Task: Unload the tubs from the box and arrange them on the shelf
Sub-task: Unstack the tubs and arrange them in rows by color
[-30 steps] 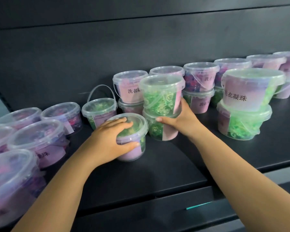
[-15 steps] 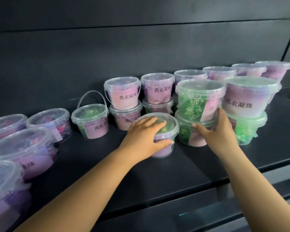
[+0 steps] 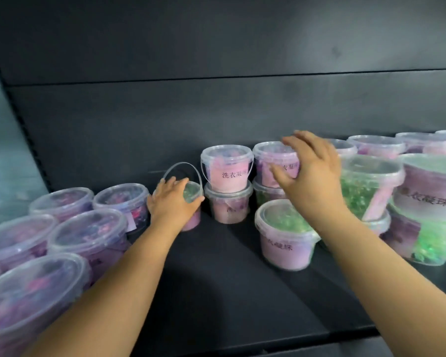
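Head view, dark flat shelf (image 3: 216, 279), catalogue of contents.

Left hand (image 3: 170, 202): palm down, fingers wrapped over lid and near wall of small clear round plastic tub of green beads with pink label (image 3: 191, 202); grasping it. Tub upright on shelf, long axis vertical, lid up, thin clear bail handle (image 3: 182, 171) raised in an arch above the knuckles. Grip from above judged suited to sliding or lifting the tub toward the stacks just to the thumb side.

Right hand (image 3: 312, 173): fingers spread, blurred, in front of upper pink-labelled clear tub in a two-high stack (image 3: 271, 161); contact cannot be told; holding nothing, apparently reaching or steadying.

Below right wrist: single clear tub of green beads, lilac label (image 3: 286, 235), upright, label facing viewer, apart from both hands.

Between the hands: second two-high stack of pink tubs (image 3: 228, 184), labels forward.

Outside left forearm: cluster of clear tubs of purple beads (image 3: 62, 228), unstacked, upright.

Beyond right hand: larger green-bead stacks (image 3: 371, 186).

Box: not in view.
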A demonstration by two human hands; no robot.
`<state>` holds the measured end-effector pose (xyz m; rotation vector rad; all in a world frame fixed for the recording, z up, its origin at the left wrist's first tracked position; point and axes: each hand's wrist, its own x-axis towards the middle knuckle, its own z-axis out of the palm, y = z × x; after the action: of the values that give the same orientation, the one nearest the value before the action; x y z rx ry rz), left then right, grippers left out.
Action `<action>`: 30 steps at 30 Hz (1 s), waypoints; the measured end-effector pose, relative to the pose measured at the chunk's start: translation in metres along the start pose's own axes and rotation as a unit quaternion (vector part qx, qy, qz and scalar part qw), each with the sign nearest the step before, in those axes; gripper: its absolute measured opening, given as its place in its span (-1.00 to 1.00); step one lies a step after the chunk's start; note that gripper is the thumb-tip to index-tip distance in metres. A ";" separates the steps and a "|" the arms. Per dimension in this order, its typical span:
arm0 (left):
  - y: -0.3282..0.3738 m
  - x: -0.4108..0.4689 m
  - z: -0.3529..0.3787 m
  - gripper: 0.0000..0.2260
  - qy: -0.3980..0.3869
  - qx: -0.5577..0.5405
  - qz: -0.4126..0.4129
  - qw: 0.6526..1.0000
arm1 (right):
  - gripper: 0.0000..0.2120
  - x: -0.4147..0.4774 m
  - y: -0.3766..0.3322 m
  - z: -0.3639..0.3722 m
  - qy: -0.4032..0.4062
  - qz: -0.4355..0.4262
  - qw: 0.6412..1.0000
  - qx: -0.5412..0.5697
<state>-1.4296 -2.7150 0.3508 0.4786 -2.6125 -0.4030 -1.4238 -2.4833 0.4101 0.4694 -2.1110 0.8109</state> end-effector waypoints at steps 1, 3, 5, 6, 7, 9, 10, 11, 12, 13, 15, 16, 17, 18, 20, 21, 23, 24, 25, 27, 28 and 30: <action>-0.006 0.005 -0.001 -0.49 -0.045 0.016 -0.016 0.999 | -0.52 0.010 -0.008 0.014 -0.038 -0.025 0.999 0.004; -0.008 0.003 -0.008 -0.48 -0.100 0.007 -0.008 0.995 | -0.46 0.027 -0.019 0.039 -0.145 -0.042 0.988 0.025; -0.007 -0.011 -0.021 -0.51 -0.131 -0.001 0.014 0.991 | -0.41 0.040 -0.022 0.059 -0.236 -0.034 0.971 0.029; -0.009 -0.021 -0.028 -0.51 -0.143 -0.005 0.028 0.989 | -0.41 0.044 -0.021 0.066 -0.270 -0.026 0.962 0.028; -0.011 -0.033 -0.035 -0.52 -0.150 -0.012 0.045 0.988 | -0.44 0.047 -0.019 0.071 -0.293 -0.021 0.956 0.024; -0.014 -0.057 -0.052 -0.52 -0.162 -0.026 0.067 0.984 | -0.55 0.052 -0.015 0.078 -0.296 -0.006 0.955 0.031; -0.016 -0.068 -0.059 -0.52 -0.173 -0.040 0.068 0.982 | -0.60 0.054 -0.013 0.079 -0.283 0.008 0.958 0.043; -0.016 -0.076 -0.066 -0.53 -0.185 -0.056 0.070 0.979 | -0.63 0.056 -0.012 0.081 -0.269 0.022 0.961 0.054; -0.016 -0.081 -0.070 -0.54 -0.196 -0.066 0.075 0.975 | -0.65 0.058 -0.011 0.081 -0.256 0.035 0.964 0.065; -0.015 -0.086 -0.075 -0.54 -0.206 -0.071 0.085 0.972 | -0.66 0.060 -0.011 0.082 -0.243 0.050 0.965 0.083; -0.009 -0.093 -0.079 -0.54 -0.222 -0.071 0.111 0.966 | -0.66 0.062 -0.011 0.080 -0.209 0.099 0.960 0.159; -0.003 -0.095 -0.079 -0.54 -0.226 -0.069 0.127 0.963 | -0.67 0.064 -0.012 0.077 -0.193 0.131 0.948 0.215; 0.003 -0.097 -0.078 -0.55 -0.229 -0.069 0.147 0.960 | -0.69 0.066 -0.013 0.073 -0.175 0.159 0.933 0.272; 0.011 -0.100 -0.076 -0.55 -0.237 -0.071 0.171 0.954 | -0.75 0.069 -0.016 0.068 -0.157 0.179 0.918 0.316; 0.027 -0.107 -0.075 -0.51 -0.270 -0.078 0.212 0.936 | -0.82 0.078 -0.024 0.054 -0.142 0.195 0.907 0.345; 0.033 -0.109 -0.076 -0.47 -0.290 -0.072 0.217 0.929 | -0.82 0.083 -0.029 0.046 -0.142 0.192 0.909 0.341; 0.036 -0.109 -0.086 -0.43 -0.286 -0.081 0.214 0.931 | -0.80 0.089 -0.040 0.028 -0.145 0.165 0.915 0.338; 0.035 -0.105 -0.097 -0.42 -0.250 -0.109 0.203 0.941 | -0.80 0.089 -0.046 0.019 -0.149 0.143 0.920 0.335; 0.033 -0.099 -0.112 -0.42 -0.191 -0.136 0.190 0.953 | -0.82 0.087 -0.053 0.012 -0.158 0.108 0.928 0.321; 0.026 -0.077 -0.144 -0.44 -0.038 -0.135 0.189 0.972 | -0.81 0.076 -0.071 0.003 -0.192 0.019 0.955 0.225; 0.021 -0.064 -0.158 -0.43 0.016 -0.098 0.187 0.977 | -0.75 0.070 -0.081 0.004 -0.210 -0.025 0.964 0.160; 0.014 -0.037 -0.173 -0.32 0.009 0.008 0.180 0.984 | -0.66 0.059 -0.098 0.013 -0.252 -0.078 0.963 0.063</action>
<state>-1.3196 -2.7228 0.4903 0.0097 -2.6132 -0.2544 -1.4108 -2.5666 0.4885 0.9840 -2.4483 0.7946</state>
